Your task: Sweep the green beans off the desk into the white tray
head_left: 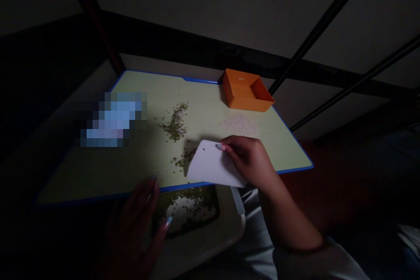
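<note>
In my right hand [251,157] I pinch a flat white plastic scraper [211,164] with a small hole near one corner. Its lower edge is at the front edge of the table [147,92], beside a few scattered green beans [178,162]. A larger loose pile of small green beans [175,129] lies farther back on the tabletop. To its right is a spread of pale, rice-like grains [239,123]. My left hand [138,218], dim in shadow, is open at the front edge with thumb and fingers apart. Below the edge, a container [231,232] holds green beans and something white.
An orange angular box [246,101] stands at the table's back right corner. A blurred-out bright rectangle [114,118] lies at the left. Blue trim [295,168] borders the table, and a panelled wall [203,17] rises behind it.
</note>
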Demonstrator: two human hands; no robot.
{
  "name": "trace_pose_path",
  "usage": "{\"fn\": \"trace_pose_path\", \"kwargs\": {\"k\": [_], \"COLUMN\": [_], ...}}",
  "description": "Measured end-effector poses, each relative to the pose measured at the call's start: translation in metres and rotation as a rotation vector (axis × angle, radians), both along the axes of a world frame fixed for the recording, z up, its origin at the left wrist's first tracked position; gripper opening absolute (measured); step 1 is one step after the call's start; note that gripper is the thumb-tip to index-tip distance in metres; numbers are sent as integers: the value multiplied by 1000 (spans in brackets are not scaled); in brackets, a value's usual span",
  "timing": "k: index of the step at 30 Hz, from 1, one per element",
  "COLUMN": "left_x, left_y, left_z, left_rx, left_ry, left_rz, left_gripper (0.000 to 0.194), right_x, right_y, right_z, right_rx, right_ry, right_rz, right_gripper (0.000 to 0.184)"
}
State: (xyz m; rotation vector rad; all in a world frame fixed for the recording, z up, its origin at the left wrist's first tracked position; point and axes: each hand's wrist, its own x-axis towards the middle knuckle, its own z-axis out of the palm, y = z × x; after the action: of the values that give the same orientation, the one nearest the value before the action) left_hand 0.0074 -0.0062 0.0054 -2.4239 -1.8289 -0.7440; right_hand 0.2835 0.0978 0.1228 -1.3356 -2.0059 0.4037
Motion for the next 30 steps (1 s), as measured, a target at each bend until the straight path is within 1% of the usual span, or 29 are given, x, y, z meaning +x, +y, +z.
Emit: {"fn": "trace_pose_path", "kwargs": {"k": [4,10,21,26,30], "left_x": [-1,-2,-4,-3,-2], "left_y": [-1,-2,-2,0,0], "left_z": [0,-3,-6,-2,-1], "left_rx": [-27,-39,-52,-28,-23], "left_ry": [3,5,10,11,21], "left_rz": [17,9,5,-13,-8], "left_gripper": [70,69,70,71,70], "right_x": [-7,-18,-36,-36,-33], "right_y": [3,12,23,20,14], "right_z": [-1,-3,4,5,6], "right_rx": [69,123,29,-21,-23], "right_ry": [-22,-85,-231,-214,-198], "right_rz": [-76,-100,-118,-85,-59], "right_gripper": [23,26,29,29,30]}}
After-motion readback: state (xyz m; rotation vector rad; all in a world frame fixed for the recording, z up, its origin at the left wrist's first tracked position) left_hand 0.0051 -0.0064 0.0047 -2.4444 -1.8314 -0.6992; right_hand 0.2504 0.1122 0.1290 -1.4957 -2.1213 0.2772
